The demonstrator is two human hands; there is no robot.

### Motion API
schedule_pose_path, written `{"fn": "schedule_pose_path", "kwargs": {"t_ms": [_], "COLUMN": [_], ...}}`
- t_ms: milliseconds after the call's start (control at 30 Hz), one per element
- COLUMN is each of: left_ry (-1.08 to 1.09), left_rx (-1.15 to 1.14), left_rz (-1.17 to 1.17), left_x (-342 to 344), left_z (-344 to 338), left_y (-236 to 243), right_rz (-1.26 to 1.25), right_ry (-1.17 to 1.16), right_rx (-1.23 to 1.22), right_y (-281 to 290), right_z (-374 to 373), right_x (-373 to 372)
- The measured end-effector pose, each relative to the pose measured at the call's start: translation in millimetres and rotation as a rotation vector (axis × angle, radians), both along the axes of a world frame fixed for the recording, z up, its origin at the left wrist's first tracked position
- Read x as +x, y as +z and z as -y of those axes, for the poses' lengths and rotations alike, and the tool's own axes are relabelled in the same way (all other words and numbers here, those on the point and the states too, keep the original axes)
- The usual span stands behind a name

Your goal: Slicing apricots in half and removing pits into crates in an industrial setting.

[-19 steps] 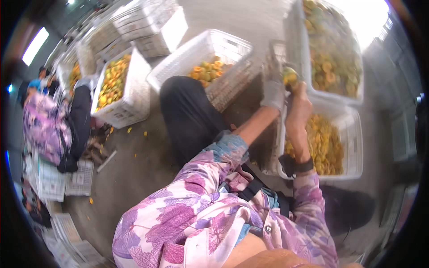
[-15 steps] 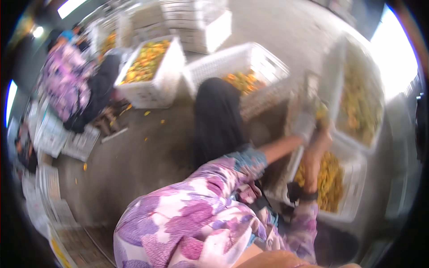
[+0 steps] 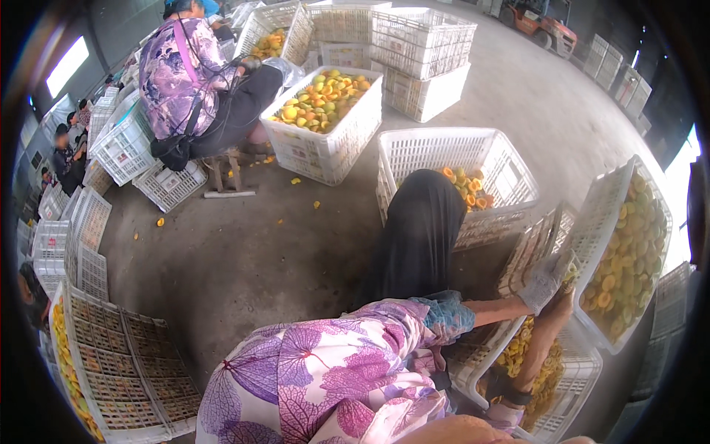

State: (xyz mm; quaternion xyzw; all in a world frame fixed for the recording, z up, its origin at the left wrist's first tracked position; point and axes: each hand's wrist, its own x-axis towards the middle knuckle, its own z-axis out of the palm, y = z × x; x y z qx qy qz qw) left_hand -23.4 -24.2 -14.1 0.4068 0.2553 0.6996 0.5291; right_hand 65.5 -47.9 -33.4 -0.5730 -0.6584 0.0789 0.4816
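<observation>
My left hand [image 3: 542, 285], in a grey-white glove, is closed around a yellow-green fruit [image 3: 572, 271] that is mostly covered by fingers. Against it presses my bare right hand [image 3: 558, 308], its fingers curled in; whatever they grip is hidden. A dark band circles the right wrist. Both hands are above a white crate [image 3: 589, 364] holding yellow, crumpled-looking pieces. Just beyond them, a tilted white crate [image 3: 603, 211] contains many yellow-green fruits [image 3: 625, 263]. Left of the hands, past my dark-clothed knee, a white crate [image 3: 458, 135] holds halved orange fruits [image 3: 470, 189].
A full fruit crate [image 3: 325, 152] stands ahead, near a seated person [image 3: 181, 81] in a floral top. Stacked white crates [image 3: 421, 59] are behind it. More crates [image 3: 122, 355] line the left. An orange forklift [image 3: 540, 22] is far right. Fruit scraps dot the floor [image 3: 251, 259].
The view has swung, so the crates and the seated person appear farther right, and the blur has eased. My hands stay together and appear lower and farther right in the picture.
</observation>
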Motion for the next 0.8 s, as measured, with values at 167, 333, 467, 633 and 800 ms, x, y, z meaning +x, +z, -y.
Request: {"fn": "schedule_pose_path", "kwargs": {"t_ms": [167, 333, 467, 633, 800], "left_ry": [-0.028, -0.220, -0.268, -0.316, -0.351], "left_rx": [0.033, 0.005, 0.097, -0.191, -0.415], "left_rz": [-0.137, -0.067, -0.309, 0.069, 0.244], "left_x": [-14.0, -15.3, -18.3, 5.5, 4.1], "left_z": [8.4, 11.8, 6.3, 10.8, 7.3], "left_y": [20.3, 31.3, 34.0, 45.3, 24.2], "right_rz": [-0.280, -0.318, -0.148, -0.254, 0.047], "right_ry": [0.124, 0.161, 0.149, 0.176, 0.149], "right_rx": [-0.429, -0.451, -0.352, -0.344, -0.224], "right_y": [32.5, 40.5, 29.2, 38.9, 36.5], "right_z": [22.7, 36.0, 26.3, 35.5, 45.3], "right_x": [16.8, 5.0, 26.0, 28.9, 3.0]}}
